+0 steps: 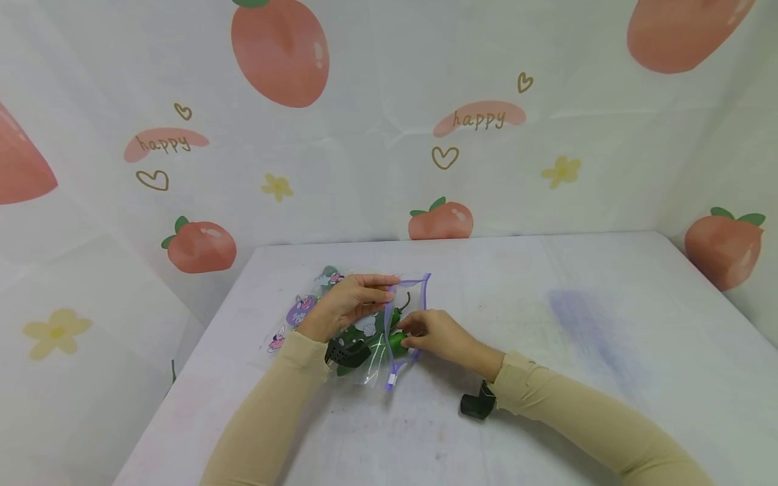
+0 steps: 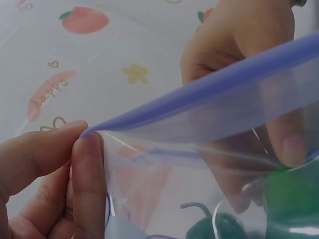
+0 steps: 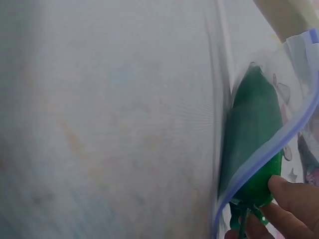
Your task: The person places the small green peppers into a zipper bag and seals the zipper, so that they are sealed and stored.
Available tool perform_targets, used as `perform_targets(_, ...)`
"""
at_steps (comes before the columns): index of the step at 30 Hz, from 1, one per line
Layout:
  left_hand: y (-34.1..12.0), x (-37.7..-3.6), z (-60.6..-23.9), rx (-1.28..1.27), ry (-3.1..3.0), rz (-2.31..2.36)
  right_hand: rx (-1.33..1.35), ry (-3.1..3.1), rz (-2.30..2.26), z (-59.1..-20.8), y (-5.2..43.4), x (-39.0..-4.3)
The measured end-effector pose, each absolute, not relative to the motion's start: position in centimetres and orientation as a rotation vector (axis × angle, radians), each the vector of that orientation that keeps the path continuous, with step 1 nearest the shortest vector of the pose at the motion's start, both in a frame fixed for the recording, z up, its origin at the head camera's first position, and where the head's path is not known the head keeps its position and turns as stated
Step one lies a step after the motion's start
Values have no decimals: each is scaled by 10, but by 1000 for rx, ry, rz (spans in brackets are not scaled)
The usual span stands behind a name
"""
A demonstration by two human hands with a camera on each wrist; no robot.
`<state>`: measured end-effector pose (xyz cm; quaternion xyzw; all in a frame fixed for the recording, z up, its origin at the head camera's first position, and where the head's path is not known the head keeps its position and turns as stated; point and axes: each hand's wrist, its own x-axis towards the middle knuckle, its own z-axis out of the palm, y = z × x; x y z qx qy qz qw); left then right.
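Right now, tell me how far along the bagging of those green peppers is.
Done: one green pepper already lies inside the zip bag. In hand: the left hand pinches the bag's purple rim open, while the right hand holds a second green pepper at the mouth, partly in. Left: getting that pepper fully inside; the rim still gapes open.

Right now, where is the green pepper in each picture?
Head: green pepper at the middle, in the bag's mouth, touched by the right hand.
Left wrist: bottom right, behind clear plastic.
Right wrist: right side, half inside the bag.
Shared landmark: the bag's purple zip strip.
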<state>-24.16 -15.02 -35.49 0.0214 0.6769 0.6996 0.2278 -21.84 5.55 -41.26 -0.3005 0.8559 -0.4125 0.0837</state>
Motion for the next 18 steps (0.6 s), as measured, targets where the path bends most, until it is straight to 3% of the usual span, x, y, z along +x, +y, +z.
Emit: perform_targets(18, -150, -242, -355, 75, 1888, 1906, -767, 2483, -1487, -370, 90, -205)
